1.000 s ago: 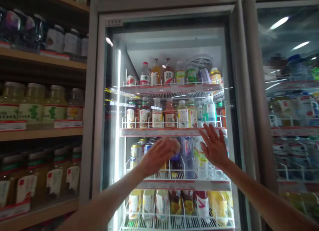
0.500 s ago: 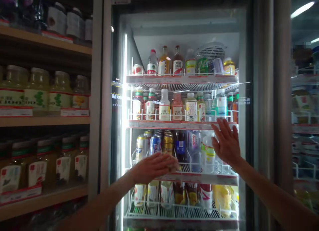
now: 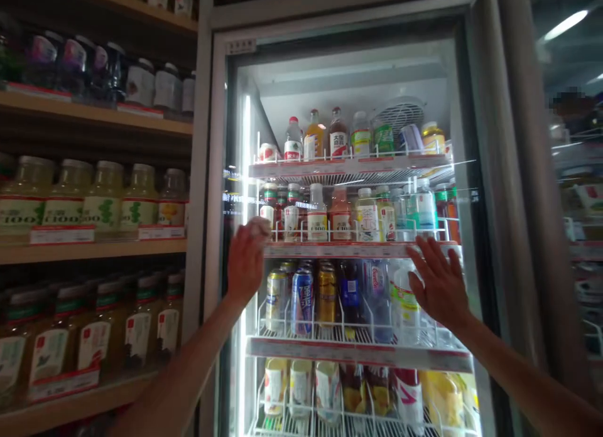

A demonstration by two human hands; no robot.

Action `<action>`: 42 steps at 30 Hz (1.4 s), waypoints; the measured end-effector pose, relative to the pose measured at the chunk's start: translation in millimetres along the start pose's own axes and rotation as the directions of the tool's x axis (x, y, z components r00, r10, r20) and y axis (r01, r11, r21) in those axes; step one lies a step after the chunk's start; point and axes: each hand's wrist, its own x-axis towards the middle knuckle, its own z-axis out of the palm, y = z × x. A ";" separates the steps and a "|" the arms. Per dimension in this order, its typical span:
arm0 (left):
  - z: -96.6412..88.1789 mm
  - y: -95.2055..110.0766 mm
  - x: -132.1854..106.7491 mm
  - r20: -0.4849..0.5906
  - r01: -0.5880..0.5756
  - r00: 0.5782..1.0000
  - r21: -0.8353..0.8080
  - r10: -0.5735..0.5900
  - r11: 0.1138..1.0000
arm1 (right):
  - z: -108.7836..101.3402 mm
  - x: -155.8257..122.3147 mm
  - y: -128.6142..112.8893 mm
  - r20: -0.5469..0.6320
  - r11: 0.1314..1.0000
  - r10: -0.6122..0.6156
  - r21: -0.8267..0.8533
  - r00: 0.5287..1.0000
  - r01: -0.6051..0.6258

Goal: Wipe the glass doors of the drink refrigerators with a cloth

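Observation:
A glass door [image 3: 358, 54] of a lit drinks fridge stands in front of me. My left hand [image 3: 245, 261] is raised at the door's left side, its fingers closed over a small pale cloth [image 3: 260, 227] pressed against the glass. Motion blurs the cloth slightly. On the right, my right hand [image 3: 440, 283] lies against the glass with fingers spread, holding nothing. Behind the door, wire shelves carry drinks: a blue can [image 3: 302, 302], a gold can [image 3: 326, 296] and several bottles, among them a pink one [image 3: 341, 214].
At the left, wooden shelves [image 3: 94, 252] hold rows of juice bottles [image 3: 106, 195] with price strips. A metal frame [image 3: 511, 173] borders the door on the right, and another glass-fronted fridge [image 3: 584, 223] stands beyond it.
My left hand has moved with the cloth from the middle of the door up to its left side. The right hand keeps its place on the glass. The view has tilted and shifted slightly.

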 end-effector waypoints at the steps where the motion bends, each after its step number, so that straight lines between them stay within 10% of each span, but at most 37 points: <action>1: 0.8 -1.0 3.0 -0.069 0.065 0.996 0.011 -0.064 0.998 | 0.0 0.0 0.0 0.001 1.000 0.004 0.000 1.000 -0.004; 4: 4.9 13.4 -6.1 -0.022 -0.229 0.973 0.002 0.229 0.973 | 0.5 -0.2 1.4 -0.002 0.999 -0.018 -0.029 1.000 0.018; 7: 5.6 22.3 -15.5 0.130 -0.568 0.808 -0.085 0.574 0.819 | 1.3 -0.6 3.6 -0.005 0.998 -0.044 -0.055 0.999 0.044; 10: 5.0 14.3 -4.5 -0.027 -0.274 0.961 0.020 0.274 0.962 | 2.1 -0.6 4.5 -0.007 0.998 -0.049 -0.051 0.999 0.048; 12: 8.2 17.3 2.8 -0.151 -0.015 0.988 0.054 0.023 0.998 | 2.4 -0.4 4.2 -0.009 0.998 -0.049 -0.040 0.999 0.049; 14: 13.7 32.3 3.0 -0.088 -0.128 0.988 0.030 0.130 0.991 | 2.5 -0.1 3.8 -0.015 0.998 -0.046 -0.032 0.999 0.046; 18: 16.5 47.0 6.9 0.146 -0.655 0.732 -0.120 0.665 0.746 | 1.8 0.0 4.1 -0.005 0.999 -0.038 -0.026 0.999 0.038; 23: 14.7 0.2 48.5 -0.113 -0.143 0.983 0.027 0.145 0.989 | 1.4 0.2 4.6 0.022 1.000 -0.018 -0.023 1.000 0.018; 26: 20.8 4.1 49.6 -0.123 -0.162 0.979 0.037 0.165 0.986 | 1.0 0.4 4.3 0.028 1.000 -0.007 -0.018 1.000 0.007; 30: 18.4 11.0 47.9 0.079 -0.575 0.811 -0.073 0.579 0.815 | 1.0 -0.2 5.0 0.006 1.000 -0.025 0.007 1.000 0.025; 33: 7.7 -9.6 73.3 -0.120 -0.185 0.976 -0.021 0.181 0.983 | 2.1 -1.1 5.8 -0.013 0.999 -0.036 0.010 0.999 0.036; 35: 5.8 -14.1 91.7 -0.278 0.067 0.958 -0.016 -0.068 0.998 | 3.1 -1.6 6.2 -0.017 0.999 -0.037 0.006 0.999 0.038; 42: 17.2 18.2 123.9 0.053 -0.236 0.970 -0.016 0.236 0.972 | 4.7 -1.1 5.5 -0.039 0.999 -0.054 0.001 0.998 0.054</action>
